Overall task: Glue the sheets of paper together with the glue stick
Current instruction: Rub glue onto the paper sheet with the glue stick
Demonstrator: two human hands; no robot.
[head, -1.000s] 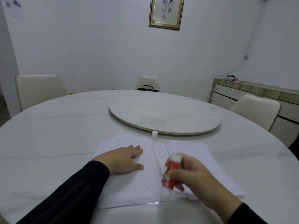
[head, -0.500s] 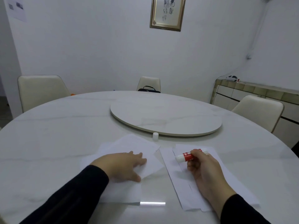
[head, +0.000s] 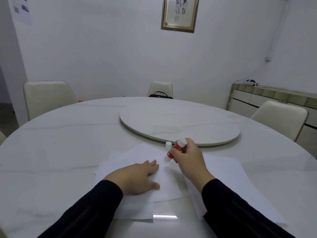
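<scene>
Several white sheets of paper lie on the round marble table. My left hand (head: pixel 137 177) presses flat, fingers spread, on the top left sheet (head: pixel 168 184). My right hand (head: pixel 188 160) grips a red and white glue stick (head: pixel 175 149), tilted, its lower tip touching the far right corner of that sheet. Another sheet (head: pixel 228 176) lies to the right, partly under my right forearm. The small white cap (head: pixel 168 145) stands on the table just beyond the papers.
A raised round turntable (head: pixel 180 124) sits in the middle of the table (head: pixel 60 143), just past the cap. Cream chairs stand around the far side, one with a black bag (head: pixel 160 95). A sideboard (head: pixel 274 98) runs along the right wall.
My right hand has moved left and forward with the glue stick, from the right sheet to the corner of the left sheet. My left hand stays pressed on the left sheets, which have shifted.
</scene>
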